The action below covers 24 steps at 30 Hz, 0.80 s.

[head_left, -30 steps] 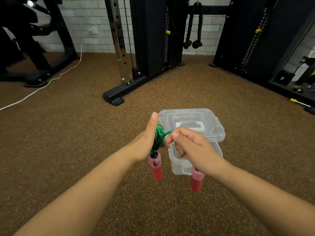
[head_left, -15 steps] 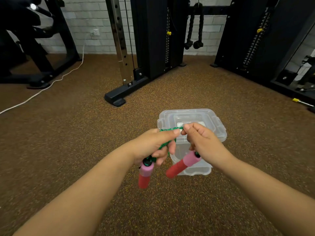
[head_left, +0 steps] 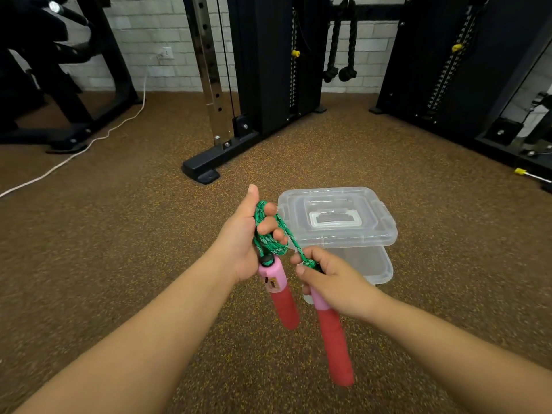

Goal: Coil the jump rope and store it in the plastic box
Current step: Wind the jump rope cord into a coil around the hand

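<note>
The jump rope has a green braided cord (head_left: 270,243) and two pink-and-red handles. My left hand (head_left: 243,240) holds the cord wound in loops around its fingers, thumb up, with one handle (head_left: 279,289) hanging below the palm. My right hand (head_left: 331,279) grips the top of the other handle (head_left: 333,333), which points down, and a short stretch of cord runs taut from it to the coil. The clear plastic box (head_left: 376,264) stands on the floor just behind my hands, with its lid (head_left: 337,218) lying on top.
Brown speckled rubber floor (head_left: 119,249) all around. A black machine foot (head_left: 206,165) lies ahead of the box, a white cable (head_left: 74,153) trails at the left, black gym frames (head_left: 448,70) stand at the right, and a yellow-tipped tool (head_left: 530,174) lies far right.
My left hand has turned upright, showing the wound cord over its fingers. My right hand dropped lower and its handle swung from pointing left to hanging straight down.
</note>
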### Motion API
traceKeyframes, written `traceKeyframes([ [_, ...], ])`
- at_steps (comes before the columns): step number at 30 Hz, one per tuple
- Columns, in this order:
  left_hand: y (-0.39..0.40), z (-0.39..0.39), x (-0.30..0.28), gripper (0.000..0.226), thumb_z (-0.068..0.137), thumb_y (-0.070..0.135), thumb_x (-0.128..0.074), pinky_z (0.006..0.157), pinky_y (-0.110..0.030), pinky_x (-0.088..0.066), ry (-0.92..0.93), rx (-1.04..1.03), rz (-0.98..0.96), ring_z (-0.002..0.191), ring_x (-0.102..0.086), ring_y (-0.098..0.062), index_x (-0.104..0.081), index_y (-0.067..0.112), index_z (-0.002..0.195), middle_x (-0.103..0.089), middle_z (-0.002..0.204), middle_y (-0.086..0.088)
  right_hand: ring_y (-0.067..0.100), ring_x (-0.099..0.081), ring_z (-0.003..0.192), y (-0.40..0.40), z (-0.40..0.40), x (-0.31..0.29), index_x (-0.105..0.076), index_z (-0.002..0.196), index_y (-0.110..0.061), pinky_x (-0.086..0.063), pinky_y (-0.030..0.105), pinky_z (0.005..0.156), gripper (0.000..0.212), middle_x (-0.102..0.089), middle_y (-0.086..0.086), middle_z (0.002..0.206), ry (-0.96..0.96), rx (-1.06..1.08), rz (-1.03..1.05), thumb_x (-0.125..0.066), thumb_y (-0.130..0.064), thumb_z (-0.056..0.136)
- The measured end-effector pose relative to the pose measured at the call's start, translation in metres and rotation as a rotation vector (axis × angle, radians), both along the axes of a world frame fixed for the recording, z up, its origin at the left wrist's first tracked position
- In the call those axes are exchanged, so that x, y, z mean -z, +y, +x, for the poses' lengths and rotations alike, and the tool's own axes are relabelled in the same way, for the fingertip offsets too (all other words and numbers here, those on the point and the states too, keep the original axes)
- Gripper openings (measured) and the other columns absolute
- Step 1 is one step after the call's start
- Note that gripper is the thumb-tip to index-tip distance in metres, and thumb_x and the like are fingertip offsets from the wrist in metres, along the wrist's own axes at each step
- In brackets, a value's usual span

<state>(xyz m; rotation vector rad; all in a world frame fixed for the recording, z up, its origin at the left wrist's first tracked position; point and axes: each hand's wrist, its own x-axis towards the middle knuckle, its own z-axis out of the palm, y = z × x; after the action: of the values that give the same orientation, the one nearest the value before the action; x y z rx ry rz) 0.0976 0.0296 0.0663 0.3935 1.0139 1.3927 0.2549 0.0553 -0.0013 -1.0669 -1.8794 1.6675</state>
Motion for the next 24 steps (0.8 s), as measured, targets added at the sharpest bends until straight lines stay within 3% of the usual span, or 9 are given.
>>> traceKeyframes([
  [2, -0.001, 0.0, -0.001, 0.054, 0.087, 0.066, -0.041, 0.055, -0.026, -0.04, 0.0, 0.001, -0.001, 0.038, -0.041, -0.013, -0.047, 0.02, 0.059, -0.03, 0.037, 0.007, 0.015, -0.05, 0.064, -0.002, 0.001, 0.002, -0.058, 0.101, -0.03, -0.043, 0.038, 0.067, 0.014, -0.053, 0.002, 0.073, -0.039, -0.015, 0.037, -0.05, -0.02, 0.095],
  [6, -0.001, 0.002, -0.004, 0.063, 0.084, 0.073, -0.034, 0.054, -0.028, -0.036, 0.014, 0.032, 0.023, 0.035, -0.039, -0.014, -0.046, 0.019, 0.054, -0.028, 0.034, 0.007, 0.006, -0.049, 0.057, -0.008, -0.001, 0.0, -0.054, 0.119, -0.027, -0.041, 0.025, 0.058, 0.025, -0.055, 0.008, 0.075, -0.074, -0.009, 0.079, -0.048, -0.017, 0.097],
  [10, 0.0, 0.005, -0.007, 0.056, 0.086, 0.068, -0.04, 0.051, -0.026, -0.039, 0.051, -0.055, 0.056, 0.036, -0.039, -0.013, -0.047, 0.019, 0.061, -0.029, 0.037, 0.007, 0.02, -0.059, 0.087, -0.009, -0.002, 0.002, -0.045, 0.131, -0.027, -0.05, 0.039, 0.084, 0.041, -0.064, 0.021, 0.108, -0.021, 0.038, 0.04, -0.057, -0.026, 0.092],
  [13, 0.001, 0.004, -0.006, 0.054, 0.087, 0.066, -0.042, 0.055, -0.028, -0.04, 0.142, -0.068, 0.106, 0.037, -0.041, -0.014, -0.05, 0.018, 0.063, -0.03, 0.038, 0.006, 0.011, -0.059, 0.098, -0.014, -0.001, 0.0, -0.048, 0.129, -0.023, -0.049, 0.033, 0.091, 0.04, -0.066, 0.009, 0.115, 0.026, 0.009, 0.013, -0.06, -0.02, 0.091],
  [15, -0.001, 0.003, -0.006, 0.059, 0.085, 0.07, -0.037, 0.057, -0.031, -0.041, 0.28, 0.03, 0.151, 0.039, -0.042, -0.017, -0.051, 0.019, 0.059, -0.03, 0.037, 0.006, 0.009, -0.059, 0.107, -0.017, -0.001, -0.004, -0.049, 0.131, -0.021, -0.047, 0.024, 0.094, 0.043, -0.065, 0.002, 0.119, 0.046, -0.016, -0.019, -0.061, -0.024, 0.09],
  [20, -0.01, 0.01, -0.016, 0.066, 0.077, 0.076, -0.027, 0.051, -0.025, -0.043, 0.454, 0.401, 0.29, 0.034, -0.042, -0.015, -0.05, 0.02, 0.05, -0.031, 0.032, 0.006, 0.009, -0.052, 0.125, -0.019, 0.003, -0.024, -0.056, 0.126, -0.025, -0.036, 0.03, 0.109, 0.051, -0.063, -0.003, 0.128, 0.209, -0.064, -0.067, -0.046, -0.056, 0.087],
  [22, -0.011, 0.01, -0.019, 0.068, 0.07, 0.081, -0.031, 0.05, -0.022, -0.044, 0.436, 0.488, 0.303, 0.031, -0.042, -0.014, -0.049, 0.019, 0.048, -0.031, 0.03, 0.006, 0.005, -0.055, 0.122, -0.021, 0.002, -0.032, -0.063, 0.115, -0.025, -0.039, 0.023, 0.107, 0.047, -0.067, -0.004, 0.122, 0.352, -0.053, -0.122, -0.04, -0.058, 0.09],
  [24, -0.011, 0.008, -0.019, 0.064, 0.063, 0.081, -0.044, 0.05, -0.021, -0.044, 0.409, 0.564, 0.314, 0.03, -0.042, -0.012, -0.05, 0.019, 0.048, -0.032, 0.029, 0.006, 0.007, -0.062, 0.11, -0.021, 0.0, -0.039, -0.064, 0.106, -0.022, -0.042, 0.025, 0.103, 0.039, -0.069, 0.002, 0.115, 0.48, -0.016, -0.206, -0.043, -0.05, 0.088],
])
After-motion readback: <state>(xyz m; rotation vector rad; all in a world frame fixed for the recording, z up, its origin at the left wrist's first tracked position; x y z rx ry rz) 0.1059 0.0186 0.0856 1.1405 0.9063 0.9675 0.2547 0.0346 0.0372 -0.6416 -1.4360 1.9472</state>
